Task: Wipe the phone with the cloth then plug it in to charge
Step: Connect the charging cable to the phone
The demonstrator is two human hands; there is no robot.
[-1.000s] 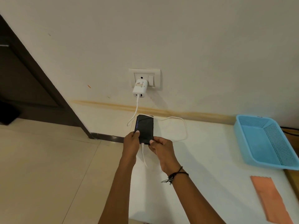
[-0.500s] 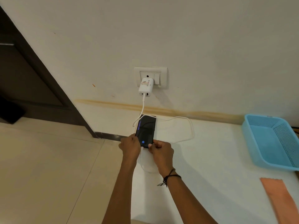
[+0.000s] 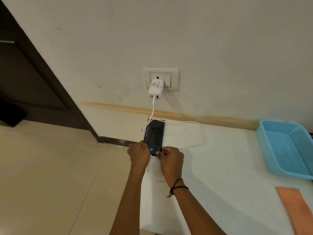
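Note:
A black phone (image 3: 155, 135) lies flat on the white table (image 3: 220, 167) near its left edge, close to the wall. Its screen is lit with a blue dot and blue digits. My left hand (image 3: 138, 154) grips its near left corner. My right hand (image 3: 171, 158) pinches its near right corner, over the cable end. A white cable (image 3: 201, 133) loops from the phone's near end across the table to a white charger (image 3: 155, 89) plugged into the wall socket (image 3: 169, 78). An orange cloth (image 3: 295, 209) lies at the table's right front.
A light blue plastic basket (image 3: 286, 148) stands on the table at the right. A dark door frame (image 3: 44, 65) runs down the wall on the left. Beige floor tiles (image 3: 50, 175) lie beside the table's left edge.
The phone was lowered from mid-air onto the table and moved toward the wall. Its screen lit up with a blue dot and digits. Both hands stayed on its near end.

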